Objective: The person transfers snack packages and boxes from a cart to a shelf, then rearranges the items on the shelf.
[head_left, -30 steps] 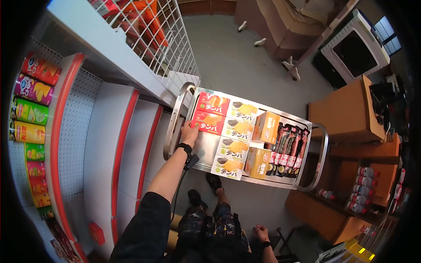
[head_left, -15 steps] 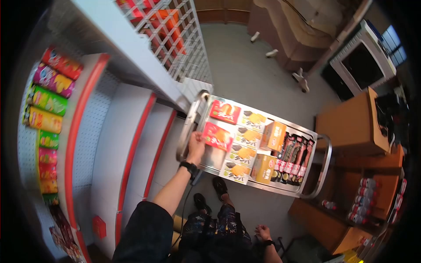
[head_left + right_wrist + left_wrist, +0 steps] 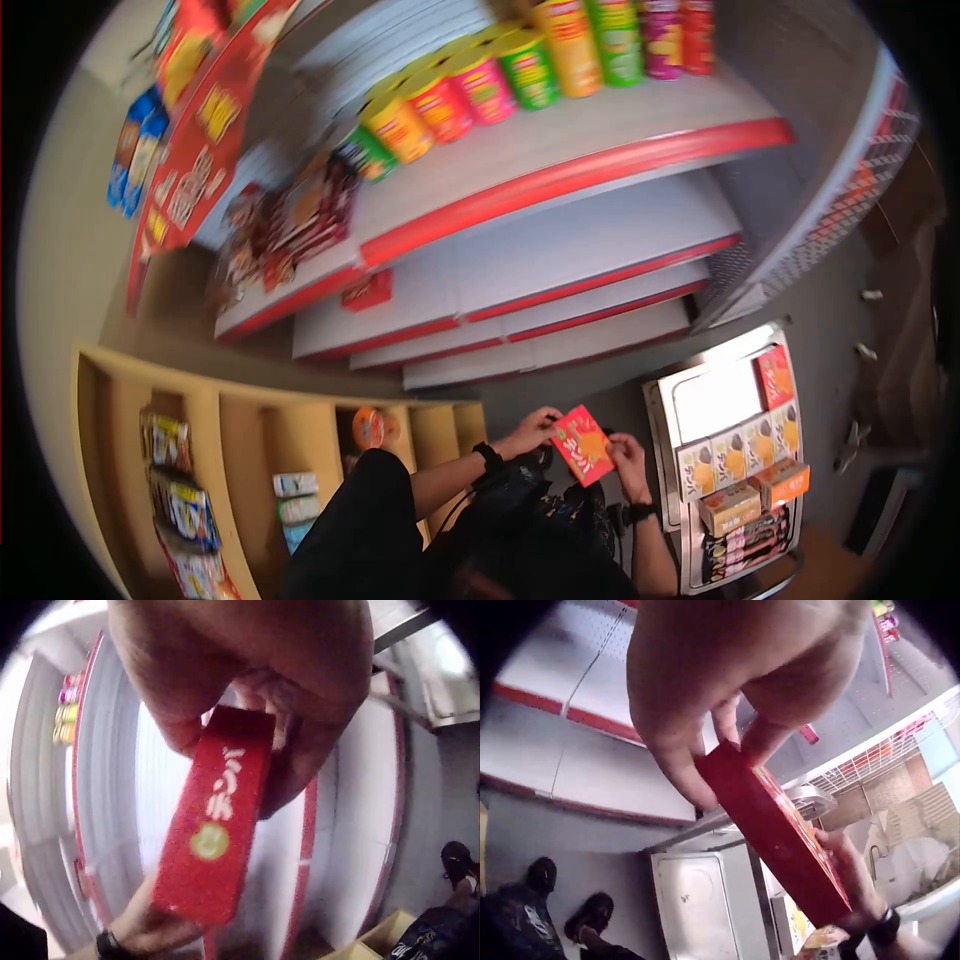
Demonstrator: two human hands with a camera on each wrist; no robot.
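Note:
A flat red snack box (image 3: pixel 582 445) is held in front of my body, between both hands. My left hand (image 3: pixel 540 427) pinches its left edge, thumb and fingers on either face. In the left wrist view those fingers (image 3: pixel 682 769) clamp one end of the red box (image 3: pixel 780 836). My right hand (image 3: pixel 624 455) grips the opposite edge. In the right wrist view it pinches the top end of the red box (image 3: pixel 216 825), while the left hand (image 3: pixel 154 922) holds the lower end.
A metal cart (image 3: pixel 665 440) stands at my right with several yellow and orange boxes and one red box (image 3: pixel 775 375). White shelves with red edges (image 3: pixel 560 190) are ahead; chip cans (image 3: pixel 480 85) line the top one. A wooden rack (image 3: pixel 200 440) is on the left.
The red box has been lifted off the cart and brought in front of me. My right hand has come up and taken its other edge. My head has turned from the cart to the shelves.

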